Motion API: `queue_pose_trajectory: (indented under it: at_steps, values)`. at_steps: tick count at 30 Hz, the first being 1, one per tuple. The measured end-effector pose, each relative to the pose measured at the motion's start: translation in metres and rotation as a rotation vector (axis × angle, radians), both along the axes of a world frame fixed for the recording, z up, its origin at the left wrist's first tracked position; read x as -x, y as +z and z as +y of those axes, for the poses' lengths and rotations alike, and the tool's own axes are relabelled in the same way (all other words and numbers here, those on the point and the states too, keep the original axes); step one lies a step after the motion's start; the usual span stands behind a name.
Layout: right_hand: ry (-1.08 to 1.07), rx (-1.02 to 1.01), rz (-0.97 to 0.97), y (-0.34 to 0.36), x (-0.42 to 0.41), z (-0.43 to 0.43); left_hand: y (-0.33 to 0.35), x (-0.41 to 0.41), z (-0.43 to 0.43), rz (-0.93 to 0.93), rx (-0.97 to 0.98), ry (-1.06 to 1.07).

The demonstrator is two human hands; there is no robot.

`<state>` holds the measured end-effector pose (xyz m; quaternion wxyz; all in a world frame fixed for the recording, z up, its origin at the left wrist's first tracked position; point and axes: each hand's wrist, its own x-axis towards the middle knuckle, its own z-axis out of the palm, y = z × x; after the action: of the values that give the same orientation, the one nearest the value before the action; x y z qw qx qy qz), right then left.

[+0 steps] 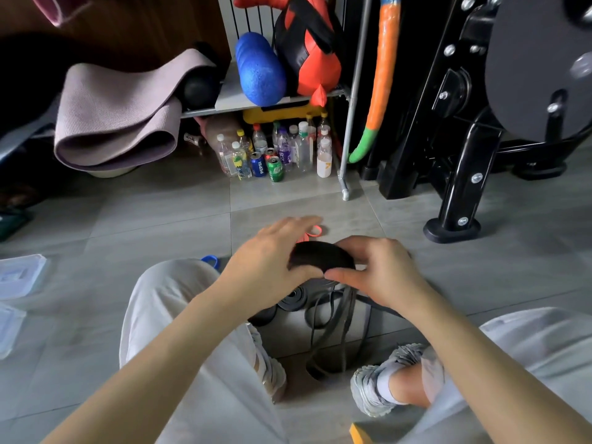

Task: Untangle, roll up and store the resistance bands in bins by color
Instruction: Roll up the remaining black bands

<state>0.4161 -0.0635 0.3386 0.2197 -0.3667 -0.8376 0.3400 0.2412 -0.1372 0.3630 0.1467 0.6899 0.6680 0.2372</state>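
Observation:
A black resistance band roll (322,256) sits between both my hands above the floor. My left hand (272,251) holds its left side with the thumb under it and the fingers stretched over the top. My right hand (378,267) pinches its right side with thumb and curled fingers. Loose dark grey band loops (330,331) hang from the roll down to the floor between my legs. A rolled dark band (290,299) lies below my left hand. An orange band (315,231) peeks out beyond my left fingers. A blue band (209,260) shows by my left knee.
Clear plastic bin lids (19,277) lie at the far left. A metal rack (347,129) with bottles and cans (272,155) stands ahead. A black machine base (451,229) is at the right. My shoes (371,389) and knees flank the bands.

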Motion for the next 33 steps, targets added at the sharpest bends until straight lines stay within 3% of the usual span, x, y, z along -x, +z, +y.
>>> queue_pose_trajectory:
  at_steps: [3, 5, 16, 21, 23, 25, 30, 33]
  values:
    - [0.077, -0.055, -0.057, 0.005, 0.007, -0.001, 0.012, -0.003, 0.009, 0.293, 0.126, -0.092]
    - [0.071, -0.064, -0.042, 0.005, 0.006, -0.002, 0.014, 0.000, 0.011, 0.221, 0.183, -0.087]
    - [-0.091, 0.409, 0.380, -0.005, -0.017, 0.007, -0.011, 0.012, 0.002, -0.826, 0.016, 0.090]
    - [-0.087, 0.375, 0.465, 0.003, -0.013, 0.004, -0.026, -0.004, -0.003, -1.349, 0.046, 0.222]
    - [-0.082, 0.341, 0.446, 0.004, -0.014, 0.002, -0.029, -0.011, -0.006, -1.469, 0.099, 0.233]
    - [-0.052, 0.331, 0.407, 0.004, -0.016, 0.001, -0.029, -0.008, -0.007, -1.297, 0.140, 0.217]
    - [-0.032, 0.127, 0.117, -0.001, -0.008, -0.006, -0.007, 0.004, -0.006, -0.185, 0.040, 0.055]
    - [-0.010, 0.057, 0.071, -0.002, 0.001, -0.011, 0.001, -0.001, -0.001, 0.251, 0.052, -0.047]
